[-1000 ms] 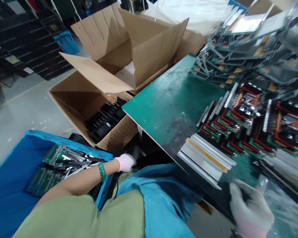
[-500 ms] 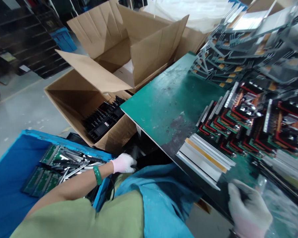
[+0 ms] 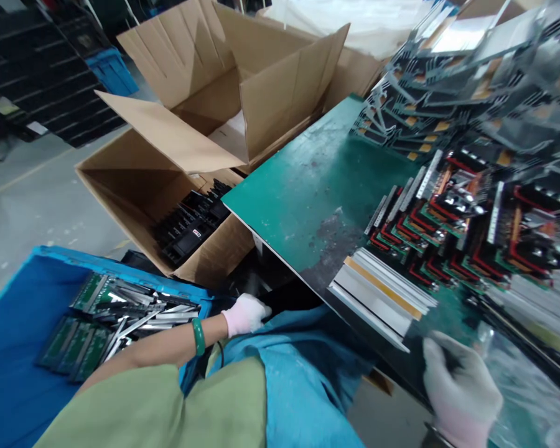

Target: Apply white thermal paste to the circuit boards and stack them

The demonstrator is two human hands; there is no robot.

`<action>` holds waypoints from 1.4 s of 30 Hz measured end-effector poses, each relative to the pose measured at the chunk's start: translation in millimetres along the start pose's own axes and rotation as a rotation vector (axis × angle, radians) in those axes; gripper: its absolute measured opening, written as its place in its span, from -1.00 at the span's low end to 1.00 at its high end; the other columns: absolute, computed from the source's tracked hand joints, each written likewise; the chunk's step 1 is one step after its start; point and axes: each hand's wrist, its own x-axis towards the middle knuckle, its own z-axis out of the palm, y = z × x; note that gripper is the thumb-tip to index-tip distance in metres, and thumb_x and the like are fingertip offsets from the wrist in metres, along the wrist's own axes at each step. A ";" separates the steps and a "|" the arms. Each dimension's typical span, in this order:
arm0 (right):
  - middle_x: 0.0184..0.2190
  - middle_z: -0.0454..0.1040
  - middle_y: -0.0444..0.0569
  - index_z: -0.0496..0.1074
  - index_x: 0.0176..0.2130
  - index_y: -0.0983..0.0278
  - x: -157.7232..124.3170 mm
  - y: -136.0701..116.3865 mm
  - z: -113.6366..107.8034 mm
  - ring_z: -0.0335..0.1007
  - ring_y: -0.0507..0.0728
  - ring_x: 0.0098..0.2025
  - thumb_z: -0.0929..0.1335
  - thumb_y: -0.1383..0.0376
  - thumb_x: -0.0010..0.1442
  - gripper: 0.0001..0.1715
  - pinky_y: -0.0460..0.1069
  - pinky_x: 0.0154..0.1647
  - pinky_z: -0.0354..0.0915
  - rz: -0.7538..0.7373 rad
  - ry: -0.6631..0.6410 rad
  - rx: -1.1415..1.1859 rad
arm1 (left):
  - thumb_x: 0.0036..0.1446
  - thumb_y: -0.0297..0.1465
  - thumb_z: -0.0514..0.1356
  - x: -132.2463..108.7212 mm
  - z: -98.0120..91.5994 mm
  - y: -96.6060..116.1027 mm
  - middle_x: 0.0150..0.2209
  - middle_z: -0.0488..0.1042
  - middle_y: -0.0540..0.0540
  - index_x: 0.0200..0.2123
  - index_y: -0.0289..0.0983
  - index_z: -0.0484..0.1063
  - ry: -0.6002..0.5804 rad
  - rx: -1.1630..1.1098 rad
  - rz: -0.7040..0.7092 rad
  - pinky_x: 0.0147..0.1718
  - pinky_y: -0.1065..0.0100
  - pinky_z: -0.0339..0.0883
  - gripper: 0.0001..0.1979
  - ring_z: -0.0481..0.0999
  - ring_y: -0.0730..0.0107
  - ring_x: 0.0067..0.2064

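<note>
My left hand (image 3: pixel 248 314), in a white glove with a pink cuff, is low beside the blue apron (image 3: pixel 298 367). Its fingers are curled against a dark area under the table edge, and what they hold, if anything, is hidden. At the near table edge my right hand (image 3: pixel 464 386), gloved the same way, is loosely bent with a gap between thumb and fingers; nothing shows in it. Just beyond it lie pale metal profiles (image 3: pixel 382 295) with a yellow strip. A clear plastic bag (image 3: pixel 518 379) is right beside this hand.
Rows of circuit boards with red and black parts (image 3: pixel 448 211) stand on the green table (image 3: pixel 303 168), below piled metal brackets (image 3: pixel 471 93). To the left are a cardboard box (image 3: pixel 116 168) with black parts and a blue bin (image 3: pixel 14 323) with boards and metal strips.
My left hand has moved a little to the right, nearer the apron. The right hand keeps its bent pose at the table edge. The view has shifted slightly.
</note>
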 end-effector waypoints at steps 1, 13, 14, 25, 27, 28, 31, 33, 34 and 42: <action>-0.23 0.58 0.15 0.52 -0.20 0.32 0.1 0.7 0.4 0.50 0.34 -0.18 0.31 0.01 0.08 -0.51 0.13 -0.10 0.33 -0.009 0.005 0.005 | 0.09 -0.23 0.17 2.0 -0.7 1.9 -0.48 0.51 -0.08 -0.44 -0.22 0.45 0.002 -0.004 -0.005 -0.47 0.34 0.22 -0.80 0.51 0.25 -0.40; -0.22 0.58 0.14 0.54 -0.20 0.33 1.2 0.3 1.8 0.50 0.32 -0.18 0.29 0.00 0.06 -0.49 0.11 -0.11 0.33 -0.016 0.027 -0.002 | 0.09 -0.19 0.18 -2.4 -16.9 1.4 -0.43 0.55 -0.17 -0.38 -0.24 0.54 -0.085 0.015 -0.148 -0.41 0.30 0.29 -0.75 0.54 0.14 -0.36; -0.22 0.58 0.14 0.54 -0.20 0.33 1.2 0.9 1.7 0.50 0.32 -0.18 0.29 0.00 0.06 -0.48 0.12 -0.11 0.33 -0.012 0.025 -0.003 | 0.07 -0.20 0.20 -6.4 -19.6 -2.6 -0.44 0.55 -0.16 -0.39 -0.23 0.55 -0.104 0.017 -0.136 -0.40 0.30 0.29 -0.77 0.54 0.14 -0.37; -0.22 0.59 0.14 0.54 -0.20 0.33 0.8 0.6 3.4 0.51 0.32 -0.18 0.31 0.02 0.07 -0.51 0.10 -0.11 0.32 -0.018 0.018 0.013 | 0.04 -0.26 0.22 -16.5 -13.3 -15.0 -0.48 0.54 -0.08 -0.47 -0.21 0.51 -0.087 0.046 0.026 -0.45 0.34 0.26 -0.84 0.52 0.24 -0.42; -0.22 0.59 0.14 0.54 -0.21 0.32 0.9 1.7 4.1 0.51 0.32 -0.19 0.30 0.01 0.07 -0.51 0.11 -0.11 0.33 -0.032 0.032 0.020 | 0.08 -0.24 0.20 -8.1 -10.0 -9.6 -0.48 0.53 -0.08 -0.47 -0.22 0.49 -0.049 0.052 0.041 -0.44 0.34 0.26 -0.80 0.52 0.25 -0.41; -0.23 0.59 0.13 0.54 -0.22 0.32 0.9 2.4 4.5 0.51 0.32 -0.20 0.30 0.00 0.07 -0.50 0.11 -0.12 0.33 -0.035 0.037 0.023 | 0.10 -0.23 0.19 -3.8 -9.7 -6.7 -0.47 0.53 -0.07 -0.46 -0.22 0.48 -0.032 0.053 0.052 -0.44 0.35 0.26 -0.79 0.52 0.26 -0.41; -0.25 0.59 0.14 0.54 -0.23 0.32 1.3 3.9 5.2 0.51 0.31 -0.22 0.29 -0.01 0.07 -0.49 0.11 -0.14 0.33 -0.048 0.051 0.022 | 0.14 -0.22 0.17 8.3 -13.0 2.0 -0.43 0.54 -0.04 -0.44 -0.21 0.47 -0.005 0.058 0.091 -0.44 0.36 0.25 -0.79 0.52 0.28 -0.38; -0.25 0.59 0.14 0.54 -0.23 0.32 1.3 4.6 5.3 0.51 0.31 -0.22 0.29 -0.01 0.08 -0.50 0.11 -0.14 0.33 -0.070 0.054 0.010 | 0.14 -0.27 0.17 14.5 -16.7 7.1 -0.39 0.55 -0.05 -0.40 -0.21 0.47 -0.003 0.071 0.104 -0.44 0.36 0.24 -0.84 0.53 0.27 -0.35; -0.25 0.59 0.14 0.54 -0.23 0.32 1.3 5.0 5.4 0.51 0.32 -0.22 0.28 -0.01 0.09 -0.50 0.11 -0.14 0.33 -0.079 0.054 0.006 | 0.14 -0.31 0.17 16.7 -18.5 9.2 -0.37 0.56 -0.06 -0.38 -0.21 0.47 -0.007 0.079 0.107 -0.44 0.36 0.24 -0.87 0.54 0.26 -0.33; -0.24 0.59 0.15 0.54 -0.22 0.31 1.4 6.7 6.0 0.52 0.33 -0.19 0.29 -0.01 0.09 -0.50 0.11 -0.13 0.33 -0.078 0.058 0.016 | 0.12 -0.32 0.20 8.6 -32.4 -1.7 -0.39 0.56 -0.24 -0.37 -0.30 0.55 -0.084 0.156 -0.007 -0.43 0.28 0.26 -0.81 0.55 0.09 -0.32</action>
